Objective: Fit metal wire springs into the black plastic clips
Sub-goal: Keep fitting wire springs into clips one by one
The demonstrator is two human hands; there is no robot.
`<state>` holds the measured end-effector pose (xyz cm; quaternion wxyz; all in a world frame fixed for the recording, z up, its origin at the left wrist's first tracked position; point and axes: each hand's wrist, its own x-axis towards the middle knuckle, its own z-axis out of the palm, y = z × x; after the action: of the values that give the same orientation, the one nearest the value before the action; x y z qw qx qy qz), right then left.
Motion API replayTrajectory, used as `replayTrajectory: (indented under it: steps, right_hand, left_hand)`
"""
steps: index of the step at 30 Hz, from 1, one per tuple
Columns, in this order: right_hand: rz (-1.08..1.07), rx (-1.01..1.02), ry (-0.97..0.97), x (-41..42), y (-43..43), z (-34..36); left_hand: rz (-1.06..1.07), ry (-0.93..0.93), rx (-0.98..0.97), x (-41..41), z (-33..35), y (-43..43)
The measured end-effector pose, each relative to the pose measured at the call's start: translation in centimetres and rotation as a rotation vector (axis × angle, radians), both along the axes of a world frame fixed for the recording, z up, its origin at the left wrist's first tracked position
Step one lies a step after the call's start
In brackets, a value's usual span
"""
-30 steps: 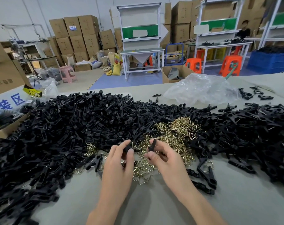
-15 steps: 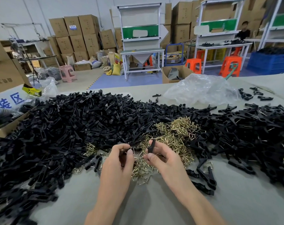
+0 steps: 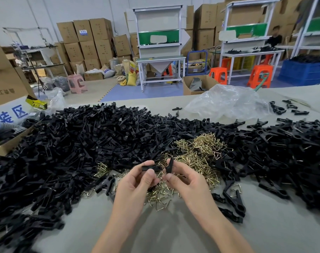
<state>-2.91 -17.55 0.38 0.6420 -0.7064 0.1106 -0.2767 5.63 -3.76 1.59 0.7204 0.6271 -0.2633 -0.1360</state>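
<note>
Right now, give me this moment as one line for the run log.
left hand: pinches level black plastic clip piece | right hand: pinches upright black plastic clip piece | gold metal wire springs: heaped beyond hands

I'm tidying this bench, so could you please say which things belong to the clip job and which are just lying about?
Job: black clips, wire springs, clip piece in left hand, second piece in right hand.
Lying about: clear plastic bag, cardboard box.

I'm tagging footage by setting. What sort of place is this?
Most likely a small factory or assembly workshop: stacked cardboard boxes along the wall, white workbenches with plastic stools, and a table heaped with black plastic clips and wire springs.
</note>
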Motion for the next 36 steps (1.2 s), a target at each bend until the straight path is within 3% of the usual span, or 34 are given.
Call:
replayTrajectory:
  steps: [9,15,21,36]
  right_hand:
    - [0.025,0.005,0.020,-0.39,0.01,0.49]
    - [0.057,0.029,0.039,-0.21,0.37,0.57]
    - [0.059,0.045,0.022,-0.38,0.31,0.56]
    - [0.036,0.072,0.016,-0.29,0.40,0.54]
  left_hand:
    - [0.106,-0.033,0.047,-0.41,0.19,-0.40]
    - [0.051,-0.014,0.041,-0.12,0.20,-0.46]
    - [-0.049,0.120,-0.024,-0.27,0.10,-0.35]
    - [-0.023,-0.100,0.062,-0.72,0.20,-0.59]
